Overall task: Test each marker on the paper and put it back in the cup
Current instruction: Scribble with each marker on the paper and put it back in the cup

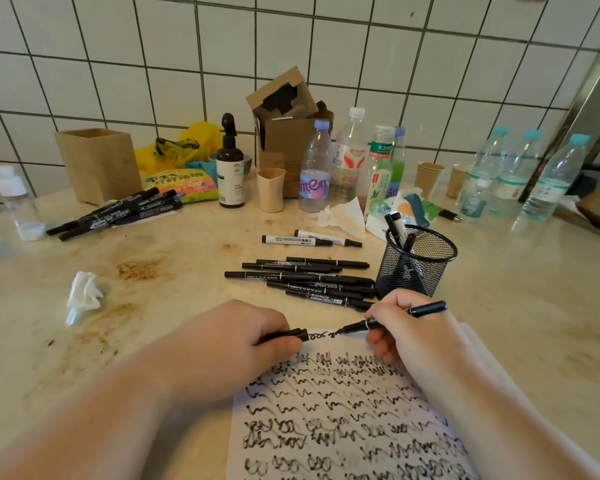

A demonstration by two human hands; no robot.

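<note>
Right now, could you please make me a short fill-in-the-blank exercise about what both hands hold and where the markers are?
1. The right hand writes on the paper with a black ____.
2. The left hand holds the marker's ____.
3. The black mesh cup stands to the ____ of the loose markers.

Missing words: marker; cap; right

White paper (343, 427) is covered in rows of black scribbles; black markers (309, 278) are laid on a beige, brown-stained counter (153, 271) beside a black mesh cup (414, 268).
</note>
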